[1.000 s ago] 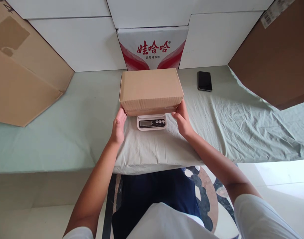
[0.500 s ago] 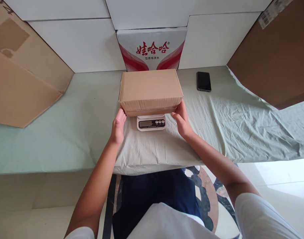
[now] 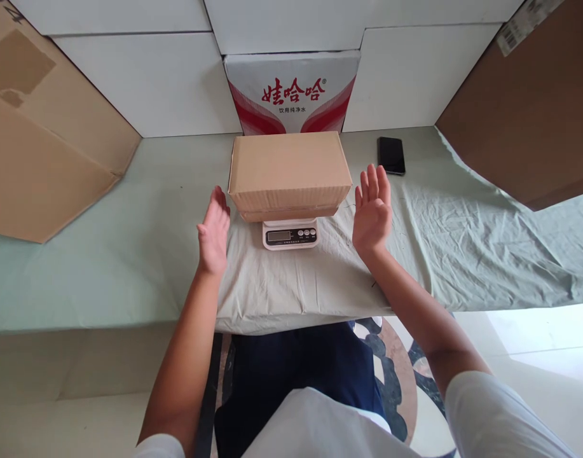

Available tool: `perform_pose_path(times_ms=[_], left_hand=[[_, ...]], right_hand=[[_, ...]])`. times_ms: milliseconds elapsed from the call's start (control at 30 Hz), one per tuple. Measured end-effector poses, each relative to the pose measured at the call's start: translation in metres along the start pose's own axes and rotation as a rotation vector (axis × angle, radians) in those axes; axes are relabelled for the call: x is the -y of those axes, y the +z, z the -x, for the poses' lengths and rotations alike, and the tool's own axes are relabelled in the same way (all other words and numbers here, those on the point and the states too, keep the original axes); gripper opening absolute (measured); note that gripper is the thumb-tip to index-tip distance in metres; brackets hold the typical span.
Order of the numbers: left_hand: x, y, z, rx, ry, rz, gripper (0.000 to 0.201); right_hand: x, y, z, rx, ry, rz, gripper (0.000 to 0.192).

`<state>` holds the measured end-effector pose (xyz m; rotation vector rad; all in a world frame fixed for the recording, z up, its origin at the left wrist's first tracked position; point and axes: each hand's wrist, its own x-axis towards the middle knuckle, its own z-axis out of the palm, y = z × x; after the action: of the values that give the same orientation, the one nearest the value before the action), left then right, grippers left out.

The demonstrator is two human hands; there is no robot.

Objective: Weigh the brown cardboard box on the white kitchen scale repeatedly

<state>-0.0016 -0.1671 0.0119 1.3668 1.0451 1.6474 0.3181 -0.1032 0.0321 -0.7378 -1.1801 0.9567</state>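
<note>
While resting on kitchen scale [image 3: 290, 234], cardboard box [image 3: 288, 172] untouched; left hand [image 3: 213, 231] open, just beside box's left end. Right hand [image 3: 372, 211] open, fingers spread, near right end; phone [image 3: 391, 155] beyond.

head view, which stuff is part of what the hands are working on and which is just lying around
In use: cardboard box on the scale, left hand and right hand open beside it.
Lying about: phone, red-and-white carton, large cardboard boxes.
</note>
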Motion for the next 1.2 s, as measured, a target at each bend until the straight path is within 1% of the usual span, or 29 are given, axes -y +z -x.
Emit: perform_pose_path(times_ms=[200,400,567,700,867,1033,1200], left_hand=[[-0.0009,-0.0035,0.0014,0.002,-0.011,-0.049,0.085],[-0.0027,-0.0022,0.0024,0.021,-0.006,-0.063,0.083],[-0.0040,-0.0010,0.0022,0.019,-0.017,-0.086,0.086],[-0.0056,0.0001,0.0021,0.008,-0.035,-0.132,0.091],[-0.0058,0.0012,0.0028,0.016,-0.038,-0.131,0.096],[-0.0039,0.0025,0.0030,0.032,-0.014,-0.062,0.088],[-0.0039,0.0048,0.0035,0.039,-0.025,-0.050,0.091]], right_hand=[[0.0008,0.0034,-0.0004,-0.062,0.072,-0.072,0.064],[-0.0010,0.0060,0.0006,-0.044,0.092,-0.061,0.066],[-0.0029,0.0054,-0.0015,-0.057,0.119,-0.074,0.070],[-0.0034,0.0057,-0.0016,-0.059,0.165,-0.089,0.070],[-0.0038,0.0057,-0.0016,-0.038,0.177,-0.083,0.074],[-0.0050,0.0078,-0.0016,-0.020,0.184,-0.052,0.076],[-0.0081,0.0085,0.0017,0.022,0.181,-0.023,0.077]])
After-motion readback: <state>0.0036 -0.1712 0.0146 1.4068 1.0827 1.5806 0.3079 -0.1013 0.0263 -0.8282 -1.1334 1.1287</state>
